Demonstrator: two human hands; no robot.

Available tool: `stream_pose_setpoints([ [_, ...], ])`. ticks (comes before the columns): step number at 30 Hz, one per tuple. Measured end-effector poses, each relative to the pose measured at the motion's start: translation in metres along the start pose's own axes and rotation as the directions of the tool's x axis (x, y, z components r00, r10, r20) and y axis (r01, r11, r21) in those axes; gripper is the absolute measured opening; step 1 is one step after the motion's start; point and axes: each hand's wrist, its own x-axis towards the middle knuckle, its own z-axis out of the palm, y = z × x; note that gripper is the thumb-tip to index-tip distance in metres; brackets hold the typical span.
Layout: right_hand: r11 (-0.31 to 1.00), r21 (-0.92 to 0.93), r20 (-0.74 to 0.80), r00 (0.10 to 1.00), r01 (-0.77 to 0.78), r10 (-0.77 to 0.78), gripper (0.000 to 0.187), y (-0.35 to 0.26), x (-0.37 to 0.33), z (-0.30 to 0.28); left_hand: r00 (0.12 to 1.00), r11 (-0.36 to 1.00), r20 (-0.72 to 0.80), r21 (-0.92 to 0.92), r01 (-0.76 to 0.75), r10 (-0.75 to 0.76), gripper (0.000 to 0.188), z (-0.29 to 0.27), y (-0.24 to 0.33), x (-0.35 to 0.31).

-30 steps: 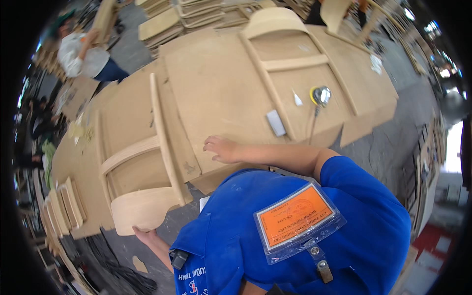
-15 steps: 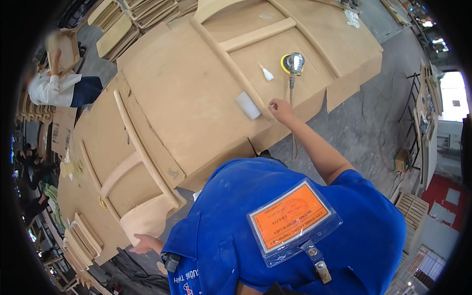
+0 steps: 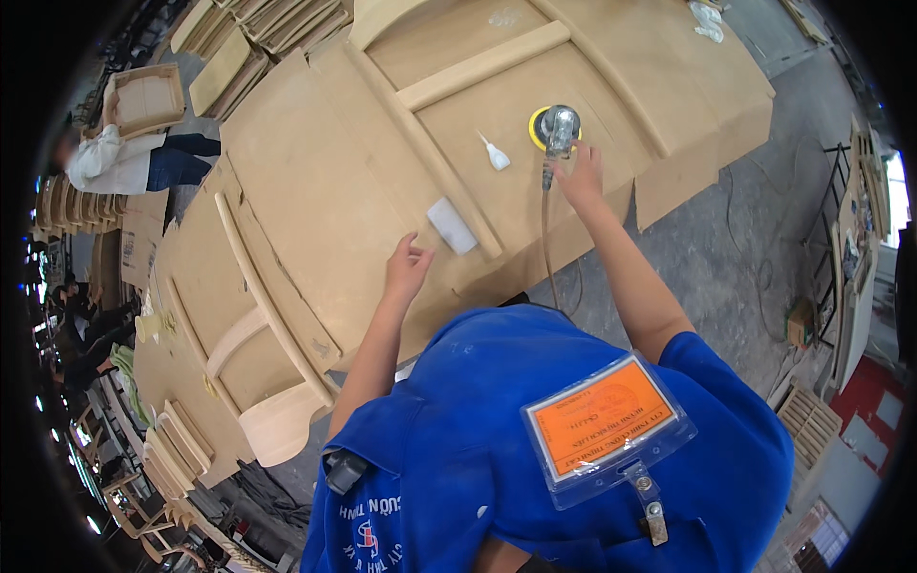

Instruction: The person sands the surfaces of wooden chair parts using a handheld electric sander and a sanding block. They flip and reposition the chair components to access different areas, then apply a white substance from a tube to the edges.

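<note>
A cardboard-covered table bears the work. A pale wooden frame lies at its far side and a second frame at the left, its curved panel toward the person; a careless drag of the tool could scuff the nearer rail. A hose runs from the sander over the near edge, and if it catches there, a tug could jerk the tool sideways. The sander, with a yellow-rimmed pad, sits between the far frame's side rails; running against the cardboard, it might chew it. The right hand is at its hose end, though I cannot tell whether the fingers have closed on it. The left hand has its fingers apart, seemingly holding nothing; a loose sweep could shove the whitish block just beside it. The small white bottle, left of the sander, could be knocked if the tool swings.
</note>
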Motion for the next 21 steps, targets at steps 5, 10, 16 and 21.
stream_pose_setpoints([
  [5,0.989,0.068,0.052,0.990,0.129,-0.132,0.053,0.012,-0.006,-0.016,0.987,0.971,-0.155,0.223,0.085,-0.051,0.069,0.050,0.034,0.070],
  [10,0.945,0.149,0.130,0.942,0.290,-0.309,0.045,0.010,-0.023,-0.028,0.983,0.900,-0.181,0.428,0.084,-0.006,0.057,0.060,0.009,0.085],
  [16,0.911,0.396,0.364,0.891,0.116,-0.272,0.035,-0.021,-0.020,0.012,0.845,0.647,0.245,-0.552,0.525,-0.476,0.044,0.022,-0.010,0.075],
  [21,0.970,0.128,0.425,0.873,0.205,-0.241,0.041,-0.053,0.007,0.069,0.908,0.667,0.276,-0.616,0.420,-0.317,0.039,0.017,0.017,0.079],
])
